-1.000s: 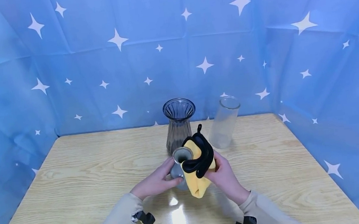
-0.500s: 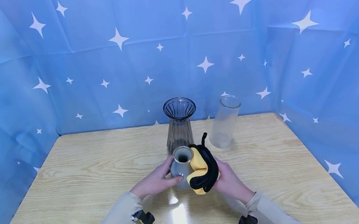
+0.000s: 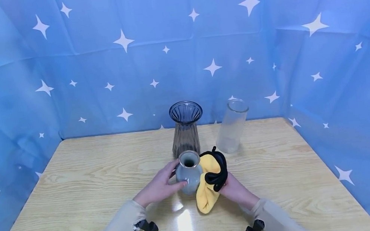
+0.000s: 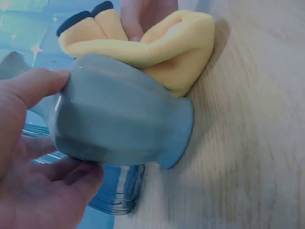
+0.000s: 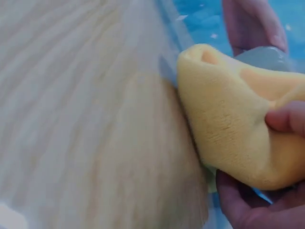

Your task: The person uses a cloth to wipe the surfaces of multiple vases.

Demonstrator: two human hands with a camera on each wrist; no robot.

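A small grey-blue glazed vase [image 3: 190,177] with a flared rim stands upright on the table near the middle. My left hand [image 3: 161,185] grips its left side, the thumb in front and the fingers behind, as the left wrist view shows on the vase [image 4: 114,114]. My right hand [image 3: 235,190] holds a folded yellow cloth [image 3: 207,196] with black edging and a hanging loop. In the right wrist view the thumb presses into the bunched cloth [image 5: 224,119]. The cloth lies against the right side of the vase.
Right behind the small vase stands a tall grey ribbed glass vase [image 3: 185,138]. A clear frosted glass cylinder [image 3: 231,131] is at the back right. The wooden table [image 3: 92,166] meets a blue star-patterned curtain [image 3: 149,62] behind.
The right hand has moved the cloth from over the front of the small vase round to its right side, uncovering more of the vase. The left hand keeps its grip.
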